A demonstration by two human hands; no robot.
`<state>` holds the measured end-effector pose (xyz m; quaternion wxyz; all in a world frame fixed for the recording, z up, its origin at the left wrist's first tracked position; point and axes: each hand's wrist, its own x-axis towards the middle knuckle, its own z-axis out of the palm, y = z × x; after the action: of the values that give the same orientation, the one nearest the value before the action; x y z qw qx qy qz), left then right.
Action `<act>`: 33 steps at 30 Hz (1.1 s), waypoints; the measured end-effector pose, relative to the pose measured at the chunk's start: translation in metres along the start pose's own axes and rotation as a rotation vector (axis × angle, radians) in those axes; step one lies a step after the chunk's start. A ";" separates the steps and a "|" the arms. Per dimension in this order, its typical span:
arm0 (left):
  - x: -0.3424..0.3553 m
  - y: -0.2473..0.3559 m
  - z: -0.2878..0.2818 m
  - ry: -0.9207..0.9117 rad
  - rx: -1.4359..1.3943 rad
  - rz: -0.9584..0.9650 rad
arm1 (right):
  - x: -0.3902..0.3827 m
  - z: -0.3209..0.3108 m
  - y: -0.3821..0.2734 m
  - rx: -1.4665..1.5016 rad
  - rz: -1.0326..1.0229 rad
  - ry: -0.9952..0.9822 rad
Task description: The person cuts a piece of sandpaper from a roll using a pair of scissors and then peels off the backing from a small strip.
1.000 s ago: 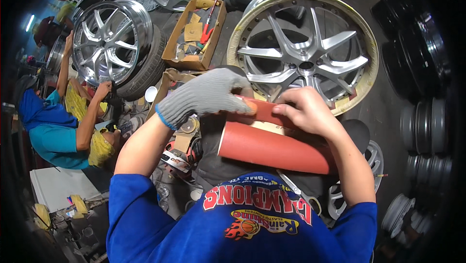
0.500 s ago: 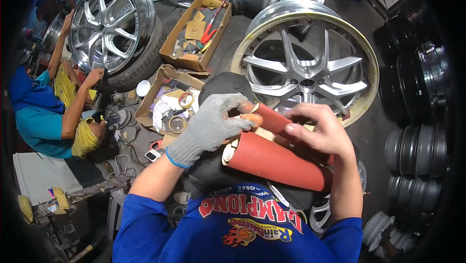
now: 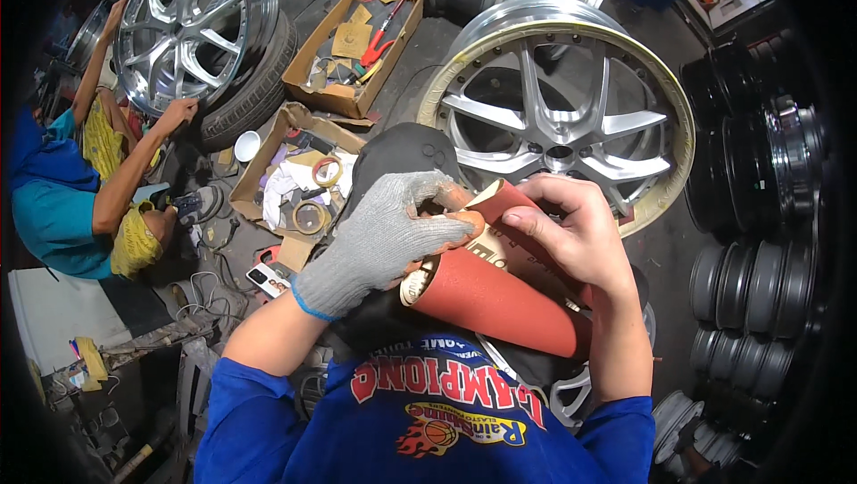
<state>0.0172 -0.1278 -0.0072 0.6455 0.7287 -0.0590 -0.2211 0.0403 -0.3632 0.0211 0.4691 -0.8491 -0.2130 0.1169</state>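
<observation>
In front of the large silver wheel point(image 3: 567, 134), I am holding the red sheet point(image 3: 500, 301), partly rolled into a tube and lying toward my blue shirt point(image 3: 353, 435). I am judging it light and springy: stiff along the roll, flexing across it, liable to crease if squeezed hard. The matte face is looking grippy rather than slippery, so I am rating the long edge and the roll's ends as the best holds. My gloved left hand point(image 3: 379, 234) is closing thumb and fingers on the left end, some fingertips hidden. My bare right hand point(image 3: 571, 229) is pinching the raised edge, thumb on the red face. Materials: the wheel is showing smooth metal spokes and a wrinkled, yellowish lip covering point(image 3: 682, 149); the sheet is pairing its red face with cream, printed backing; the glove point(image 3: 353, 261) is showing grey ribbed knit with orange-brown fingertips
</observation>
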 end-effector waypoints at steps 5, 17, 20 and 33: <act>-0.002 -0.006 0.004 0.040 0.076 0.177 | 0.000 0.000 -0.001 0.002 -0.005 -0.004; 0.000 -0.003 0.010 0.050 -0.084 0.094 | 0.008 0.005 -0.009 -0.043 -0.045 0.045; -0.002 0.000 0.012 0.057 -0.115 0.098 | 0.004 0.006 -0.009 -0.014 -0.029 0.108; -0.004 -0.002 0.015 0.080 -0.127 0.065 | 0.002 0.006 -0.014 -0.064 -0.007 0.120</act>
<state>0.0072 -0.1393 -0.0089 0.6991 0.6922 -0.0428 -0.1739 0.0361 -0.3512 0.0304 0.4541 -0.8684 -0.1908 0.0572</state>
